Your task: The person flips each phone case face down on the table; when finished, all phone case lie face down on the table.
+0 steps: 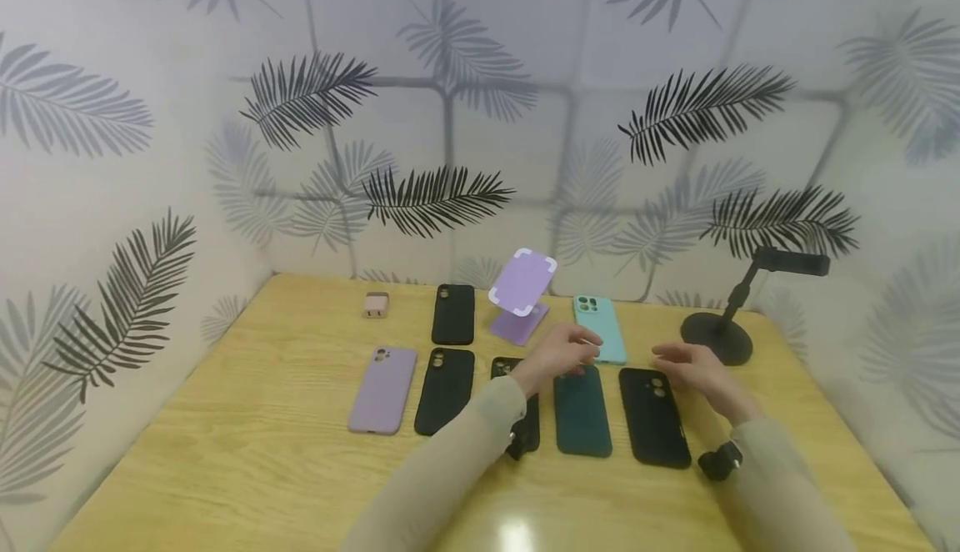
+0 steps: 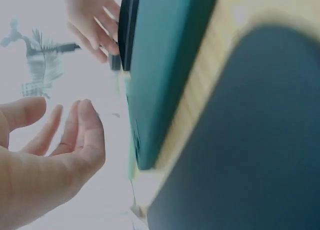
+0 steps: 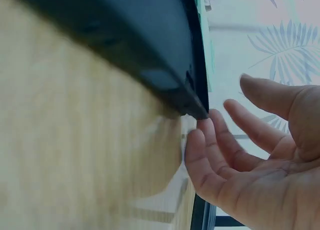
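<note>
My left hand [image 1: 557,358] hovers at the top end of a dark teal phone case [image 1: 582,423], its fingers loosely bent and nothing held. In the left wrist view, air shows between that hand and the teal case. Near the upper right corner of a black phone case [image 1: 654,427] is my right hand [image 1: 697,373], fingers relaxed. The right wrist view has its fingertips [image 3: 196,140] right at the corner of this case. Just beyond the left hand lies a mint phone case [image 1: 606,335]. My left forearm partly hides another black case [image 1: 532,423].
A black phone stand [image 1: 718,335] rises behind the right hand. At the back are a purple stand [image 1: 522,281], a black case [image 1: 453,316] and a pink charger plug [image 1: 376,305]. Left of the forearm lie a lilac case [image 1: 382,393] and a black case [image 1: 445,393].
</note>
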Demonstrator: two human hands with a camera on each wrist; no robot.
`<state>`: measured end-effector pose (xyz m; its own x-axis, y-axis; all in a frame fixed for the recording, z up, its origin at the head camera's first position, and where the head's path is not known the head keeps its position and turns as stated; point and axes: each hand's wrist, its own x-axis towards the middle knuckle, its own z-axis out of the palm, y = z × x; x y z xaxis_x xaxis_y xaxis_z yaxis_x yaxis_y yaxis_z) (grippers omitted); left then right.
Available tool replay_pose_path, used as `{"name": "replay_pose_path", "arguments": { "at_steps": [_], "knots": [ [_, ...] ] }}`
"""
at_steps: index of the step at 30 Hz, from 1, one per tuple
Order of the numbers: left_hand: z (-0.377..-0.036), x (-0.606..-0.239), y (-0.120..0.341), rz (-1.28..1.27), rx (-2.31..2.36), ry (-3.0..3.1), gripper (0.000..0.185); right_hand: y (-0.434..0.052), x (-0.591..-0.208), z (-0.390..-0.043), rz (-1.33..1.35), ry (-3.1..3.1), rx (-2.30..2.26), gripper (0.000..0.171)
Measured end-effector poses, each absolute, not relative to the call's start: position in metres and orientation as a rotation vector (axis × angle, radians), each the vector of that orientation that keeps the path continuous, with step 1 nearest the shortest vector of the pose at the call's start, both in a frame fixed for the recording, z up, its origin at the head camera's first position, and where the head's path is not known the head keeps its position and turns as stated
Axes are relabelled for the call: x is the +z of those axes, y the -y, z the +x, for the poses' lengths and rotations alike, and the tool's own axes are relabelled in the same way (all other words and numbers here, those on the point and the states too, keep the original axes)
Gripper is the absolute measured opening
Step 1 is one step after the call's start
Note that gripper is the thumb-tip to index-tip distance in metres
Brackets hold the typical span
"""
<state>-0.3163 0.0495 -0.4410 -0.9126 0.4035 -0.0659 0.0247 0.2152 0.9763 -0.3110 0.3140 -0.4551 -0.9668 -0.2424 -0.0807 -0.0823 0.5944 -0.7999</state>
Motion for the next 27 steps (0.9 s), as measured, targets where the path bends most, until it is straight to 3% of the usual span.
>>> {"name": "replay_pose_path", "arguments": {
  "at_steps": [13, 27],
  "knots": [
    [-0.281, -0.448, -0.067, 0.42, 1.706, -1.907, 0.04, -0.322, -0.457, -0.285, -0.328, -2.576, -1.263, 0.057],
    [-0.268, -0.449, -0.077, 0.461, 1.603, -1.931, 0.044, -0.333, -0.456, -0.269, -0.401, -2.456, -1.247, 0.055]
  ]
}}
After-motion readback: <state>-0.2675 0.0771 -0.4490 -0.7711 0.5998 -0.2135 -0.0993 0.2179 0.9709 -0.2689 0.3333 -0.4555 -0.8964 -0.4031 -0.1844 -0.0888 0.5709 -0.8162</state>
